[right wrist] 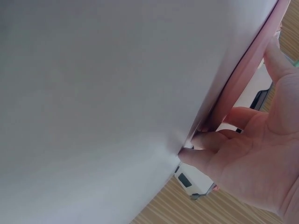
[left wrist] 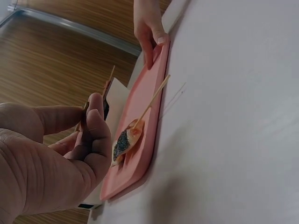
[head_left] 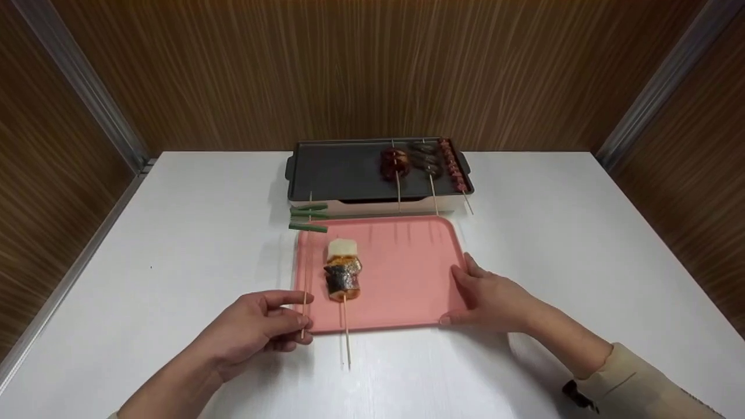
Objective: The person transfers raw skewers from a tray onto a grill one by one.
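Observation:
My left hand [head_left: 262, 323] pinches the lower stick of a skewer of green vegetable pieces [head_left: 308, 228] between thumb and fingers. That skewer runs above the left rim of a pink tray [head_left: 401, 273], its green pieces by the tray's far left corner. On the tray's left side lies a skewer of fish chunks with a white piece at its tip [head_left: 343, 276], its stick jutting past the front rim. My right hand [head_left: 495, 299] grips the tray's right edge near the front corner, one finger over the rim, others along the outer side in the right wrist view [right wrist: 252, 154].
Behind the tray stands a dark griddle [head_left: 343, 169] on a pale base. Toward its right end lie a reddish-brown skewer [head_left: 396, 163], a dark greyish skewer [head_left: 428, 160] and a thin red meat skewer [head_left: 453, 166]. Wood-patterned panels [head_left: 372, 75] enclose the white table [head_left: 192, 233].

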### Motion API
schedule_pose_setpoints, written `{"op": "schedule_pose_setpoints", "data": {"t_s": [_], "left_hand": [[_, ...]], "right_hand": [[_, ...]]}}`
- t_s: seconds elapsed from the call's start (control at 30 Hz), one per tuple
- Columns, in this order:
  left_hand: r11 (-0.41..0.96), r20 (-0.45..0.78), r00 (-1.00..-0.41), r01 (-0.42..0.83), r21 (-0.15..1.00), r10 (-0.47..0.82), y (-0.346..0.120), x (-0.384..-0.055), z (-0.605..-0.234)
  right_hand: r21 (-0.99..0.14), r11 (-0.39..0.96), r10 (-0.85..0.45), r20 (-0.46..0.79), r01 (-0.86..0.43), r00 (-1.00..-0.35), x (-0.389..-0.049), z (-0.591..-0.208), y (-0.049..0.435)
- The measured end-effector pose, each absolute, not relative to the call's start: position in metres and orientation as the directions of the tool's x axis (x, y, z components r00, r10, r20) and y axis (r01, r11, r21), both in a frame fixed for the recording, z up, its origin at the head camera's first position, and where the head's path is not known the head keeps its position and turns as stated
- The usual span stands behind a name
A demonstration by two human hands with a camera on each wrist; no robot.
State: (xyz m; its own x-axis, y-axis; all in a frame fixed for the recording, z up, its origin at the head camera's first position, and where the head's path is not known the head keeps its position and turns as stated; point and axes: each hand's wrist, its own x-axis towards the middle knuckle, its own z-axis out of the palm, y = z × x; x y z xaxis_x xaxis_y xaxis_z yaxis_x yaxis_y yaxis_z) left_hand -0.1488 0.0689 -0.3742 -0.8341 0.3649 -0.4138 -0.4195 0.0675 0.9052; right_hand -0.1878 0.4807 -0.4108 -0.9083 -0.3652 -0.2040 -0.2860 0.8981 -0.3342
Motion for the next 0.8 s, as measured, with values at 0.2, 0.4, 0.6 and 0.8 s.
{"op": "schedule_pose_setpoints", "data": {"t_s": [0.2, 0.4, 0.6, 0.8], "left_hand": [[0.086, -0.396, -0.852, -0.391, 0.916, 0.343, 0.071, -0.158, -0.365], [0.085, -0.368, -0.858, -0.363, 0.928, 0.357, 0.072, -0.170, -0.357], [0.108, -0.370, -0.868, -0.355, 0.929, 0.330, 0.074, -0.187, -0.351], [0.134, -0.378, -0.874, -0.354, 0.926, 0.306, 0.075, -0.208, -0.347]], "right_hand": [[-0.337, 0.899, -0.360, -0.200, -0.281, -0.911, -0.188, -0.410, 0.480], [-0.339, 0.897, -0.361, -0.193, -0.284, -0.912, -0.188, -0.410, 0.480], [-0.337, 0.896, -0.366, -0.196, -0.288, -0.910, -0.188, -0.410, 0.480], [-0.337, 0.896, -0.368, -0.196, -0.290, -0.909, -0.188, -0.411, 0.481]]}}
